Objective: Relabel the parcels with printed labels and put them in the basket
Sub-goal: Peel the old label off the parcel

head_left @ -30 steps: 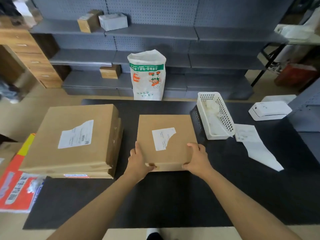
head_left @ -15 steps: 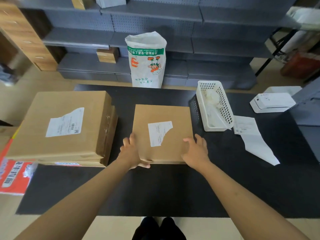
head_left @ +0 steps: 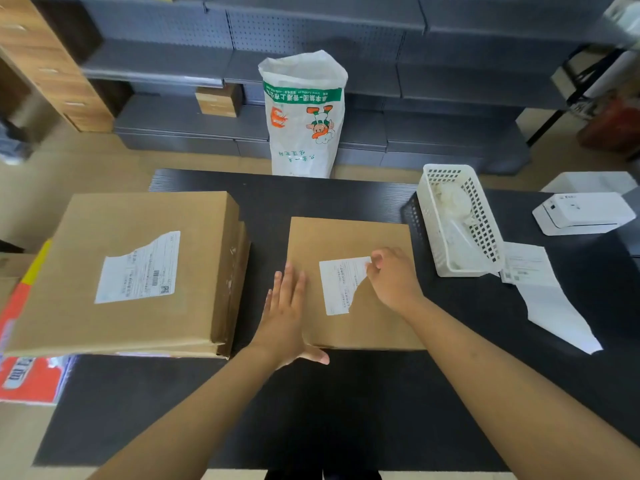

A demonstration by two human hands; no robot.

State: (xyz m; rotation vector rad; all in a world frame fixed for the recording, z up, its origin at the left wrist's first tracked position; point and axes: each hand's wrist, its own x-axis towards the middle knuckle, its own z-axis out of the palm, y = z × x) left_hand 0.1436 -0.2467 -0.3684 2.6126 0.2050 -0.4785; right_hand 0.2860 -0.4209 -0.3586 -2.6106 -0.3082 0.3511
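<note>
Parcel (head_left: 349, 306): flat on the black table (head_left: 346, 410), beside the white basket (head_left: 450, 216).
Left hand (head_left: 285, 320): fingers straight, pressing the parcel's left edge.
Right hand (head_left: 393, 277): fingertips pinching the torn label (head_left: 341, 284) at its upper right corner.

Flat brown parcel (head_left: 349, 317) lies on black desk (head_left: 346, 403), torn white label (head_left: 341, 284) on top; two-parcel stack (head_left: 124, 271) just left; white perforated basket (head_left: 460, 220) just right; printed label strip (head_left: 540, 289) beyond.
</note>
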